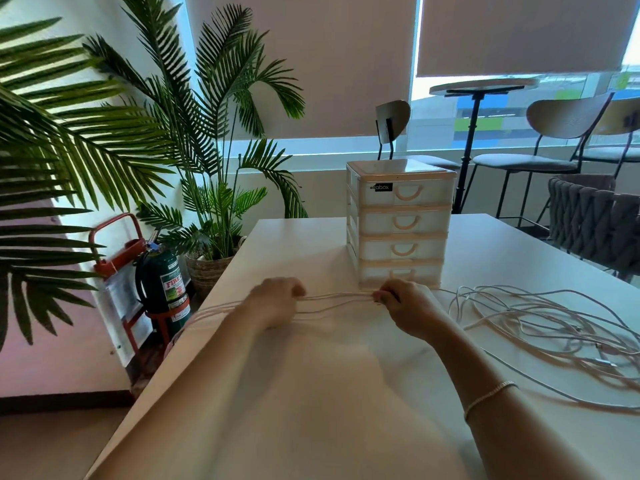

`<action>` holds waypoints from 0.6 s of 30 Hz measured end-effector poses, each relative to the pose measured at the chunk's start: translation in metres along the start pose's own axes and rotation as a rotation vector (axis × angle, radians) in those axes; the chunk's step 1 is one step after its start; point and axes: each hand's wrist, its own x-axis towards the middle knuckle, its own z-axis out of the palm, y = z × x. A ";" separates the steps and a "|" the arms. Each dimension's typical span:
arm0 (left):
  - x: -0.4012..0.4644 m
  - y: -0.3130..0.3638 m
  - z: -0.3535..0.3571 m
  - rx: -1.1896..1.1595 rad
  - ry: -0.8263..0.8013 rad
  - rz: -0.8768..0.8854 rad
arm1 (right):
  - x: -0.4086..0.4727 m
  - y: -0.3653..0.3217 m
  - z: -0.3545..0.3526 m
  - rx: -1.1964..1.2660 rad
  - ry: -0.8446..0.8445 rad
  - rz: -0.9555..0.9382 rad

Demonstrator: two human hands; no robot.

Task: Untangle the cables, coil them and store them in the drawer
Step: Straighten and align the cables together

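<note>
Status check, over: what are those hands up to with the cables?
Left hand and right hand pinch a few cable strands stretched between them. Tangle still loose on table. Drawers all closed.

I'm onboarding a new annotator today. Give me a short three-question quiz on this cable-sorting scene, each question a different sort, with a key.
1. True or false: both hands grip the stretched cable strands.
2. Where does the tangled cable pile lie: A, right of the drawer unit; B, on its top; C, on the floor?
3. How many drawers are open?

Key:
1. True: left hand and right hand each hold them.
2. A
3. None
</note>
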 end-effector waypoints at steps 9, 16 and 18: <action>0.000 0.078 0.034 -0.315 -0.083 0.151 | 0.000 0.003 0.003 -0.007 -0.033 -0.047; -0.003 0.066 0.047 -0.370 -0.031 0.191 | -0.001 0.005 -0.002 0.119 -0.210 0.036; -0.003 0.064 0.051 -0.385 0.007 0.200 | -0.002 0.009 -0.008 0.145 -0.223 0.070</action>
